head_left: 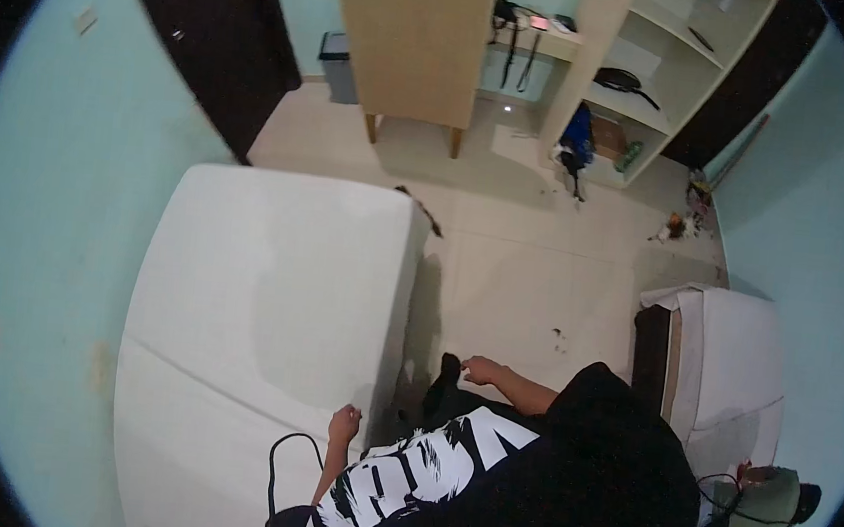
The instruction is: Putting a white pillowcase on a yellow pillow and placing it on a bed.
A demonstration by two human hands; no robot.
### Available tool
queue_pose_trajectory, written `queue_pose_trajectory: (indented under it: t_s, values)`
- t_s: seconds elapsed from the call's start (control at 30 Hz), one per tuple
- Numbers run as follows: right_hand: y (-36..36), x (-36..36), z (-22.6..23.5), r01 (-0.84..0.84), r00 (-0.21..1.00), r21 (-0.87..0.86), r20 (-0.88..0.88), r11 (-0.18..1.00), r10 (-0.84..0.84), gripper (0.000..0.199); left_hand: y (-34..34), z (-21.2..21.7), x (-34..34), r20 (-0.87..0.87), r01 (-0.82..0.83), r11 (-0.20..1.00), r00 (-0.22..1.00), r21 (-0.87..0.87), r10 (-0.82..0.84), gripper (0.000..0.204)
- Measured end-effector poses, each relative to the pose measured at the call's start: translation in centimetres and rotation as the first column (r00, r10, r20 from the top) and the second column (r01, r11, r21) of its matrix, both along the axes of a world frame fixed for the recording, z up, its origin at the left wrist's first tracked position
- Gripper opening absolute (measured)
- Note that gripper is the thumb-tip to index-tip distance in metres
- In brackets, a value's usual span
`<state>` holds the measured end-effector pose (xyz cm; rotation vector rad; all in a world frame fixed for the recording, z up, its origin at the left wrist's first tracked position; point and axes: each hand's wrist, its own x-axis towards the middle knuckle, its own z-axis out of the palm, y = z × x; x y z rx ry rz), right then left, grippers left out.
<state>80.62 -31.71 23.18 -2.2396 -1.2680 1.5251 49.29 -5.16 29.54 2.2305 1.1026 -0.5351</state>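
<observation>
My left hand [345, 425] is over the near right edge of a white-covered bed [272, 260]. Its fingers are curled in, and nothing shows in them. Further right, my right hand [479, 370] hangs beside a dark shoe or sock-like shape [448, 371] at my feet. The fingers of this hand are loosely bent and apart, with nothing visible in them. A black shirt with a large white print [434, 465] covers my body. Next to my left forearm, a thin black cord [271, 471] loops over the bed.
A tan high-backed chair [411, 42] and a grey bin [337, 70] stand beyond the bed. Open shelves [636, 112] hold bags and other items. Litter [681, 226] lies on the tiled floor. At right is a white-draped piece of furniture [735, 361] with a large translucent bottle [767, 505] nearby.
</observation>
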Motion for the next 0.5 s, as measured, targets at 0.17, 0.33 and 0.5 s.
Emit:
queue_pose_trajectory:
  t_s: [0.17,0.33,0.5]
  values:
    - [-7.3,13.6,3.5,0.307,0.945,0.221,0.048,0.926,-0.324,0.033,-2.9,7.0,20.6,0.131,0.247,0.965,0.963,-0.086,-0.235,0.031]
    - [-10.0,18.9,1.4,0.673,0.737,0.068,0.024,0.737,-0.676,0.035,-3.1,1.4,31.5,0.165,0.517,0.847,0.852,-0.12,-0.497,0.027]
    - [-12.1,23.9,1.0,0.738,0.665,0.183,-0.033,0.649,-0.746,0.035,-4.3,-5.2,38.6,0.208,0.533,0.815,0.844,-0.228,-0.494,0.024]
